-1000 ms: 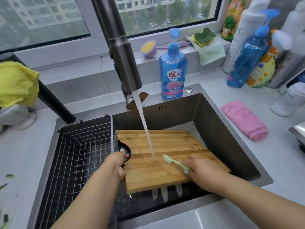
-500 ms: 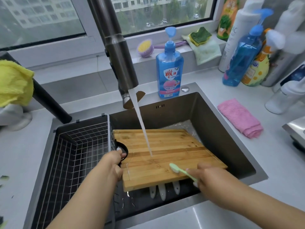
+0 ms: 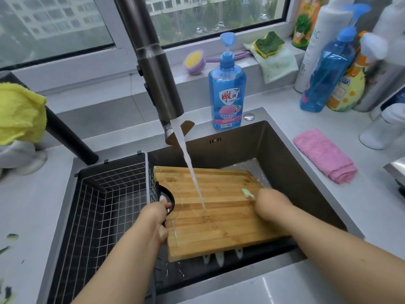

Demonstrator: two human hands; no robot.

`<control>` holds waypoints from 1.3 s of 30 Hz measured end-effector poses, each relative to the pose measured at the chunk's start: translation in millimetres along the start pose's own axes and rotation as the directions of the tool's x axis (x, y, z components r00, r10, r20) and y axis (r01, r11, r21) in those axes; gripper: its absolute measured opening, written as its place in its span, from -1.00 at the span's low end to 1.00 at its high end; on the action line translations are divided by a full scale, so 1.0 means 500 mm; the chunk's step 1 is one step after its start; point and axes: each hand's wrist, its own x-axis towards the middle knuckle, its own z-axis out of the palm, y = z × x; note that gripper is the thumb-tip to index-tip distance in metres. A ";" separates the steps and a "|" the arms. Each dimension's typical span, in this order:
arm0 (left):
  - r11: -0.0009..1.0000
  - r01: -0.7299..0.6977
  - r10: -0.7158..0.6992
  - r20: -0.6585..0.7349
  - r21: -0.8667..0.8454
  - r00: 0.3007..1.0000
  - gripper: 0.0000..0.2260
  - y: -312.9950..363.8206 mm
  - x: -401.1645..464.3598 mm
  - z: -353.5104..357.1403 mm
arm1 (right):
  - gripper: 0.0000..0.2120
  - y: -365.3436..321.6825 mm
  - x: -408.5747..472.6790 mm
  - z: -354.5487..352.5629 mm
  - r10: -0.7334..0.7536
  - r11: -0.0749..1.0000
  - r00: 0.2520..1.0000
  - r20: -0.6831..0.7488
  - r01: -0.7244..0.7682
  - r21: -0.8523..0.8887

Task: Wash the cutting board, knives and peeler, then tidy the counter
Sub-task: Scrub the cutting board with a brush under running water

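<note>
A: Sink, tap running. We see the board lying across the basin, wet, with the stream landing near its middle.

B: Hands?

A: Left hand grips the board at its left edge, thumb at the round black-rimmed handle hole. Right hand is curled round a green brush; only the brush's head shows past the fingers, lying on the board's right part. The hand is blurred, so we cannot tell how the fingers lie.

B: Knives, peeler?

A: Three white tips poke out from under the board's near edge, down in the basin. We cannot tell what they belong to.

B: And left of the board?

A: A wire basket fills the left part of the sink, touching the board's left edge.

B: The table?

A: Blue soap bottle stands just behind the sink rim. A folded pink cloth lies on the table right of the sink. Several bottles crowd the far right corner. On the sill we note a purple brush and a sponge on a pale cloth. A yellow cloth hangs at far left. Green scraps lie on the table near the left edge.
</note>
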 end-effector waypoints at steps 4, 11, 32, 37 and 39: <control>0.999 -0.042 0.041 -0.041 -0.021 0.998 -0.69 -0.006 0.005 0.000 | -0.80 -0.098 -0.047 0.032 -0.211 0.943 0.977 0.024 0.197 0.267; 0.996 -0.077 0.078 0.014 -0.033 0.997 -0.75 -0.016 -0.004 -0.014 | -0.63 -0.086 -0.123 -0.042 -0.329 0.894 0.943 0.044 0.296 0.337; 0.985 -0.167 0.161 0.116 0.043 0.980 -0.83 -0.040 0.010 -0.040 | -0.65 -0.284 -0.205 -0.413 -0.616 0.747 0.788 0.003 0.582 0.322; 0.984 -0.173 0.166 0.141 0.044 0.976 -0.82 -0.041 0.004 -0.043 | -0.65 -0.304 -0.204 -0.415 -0.651 0.655 0.740 -0.167 0.659 0.368; 0.984 -0.175 0.166 0.153 0.044 0.974 -0.80 -0.039 0.002 -0.045 | -0.76 -0.310 -0.205 -0.411 -0.642 0.651 0.728 -0.239 0.683 0.331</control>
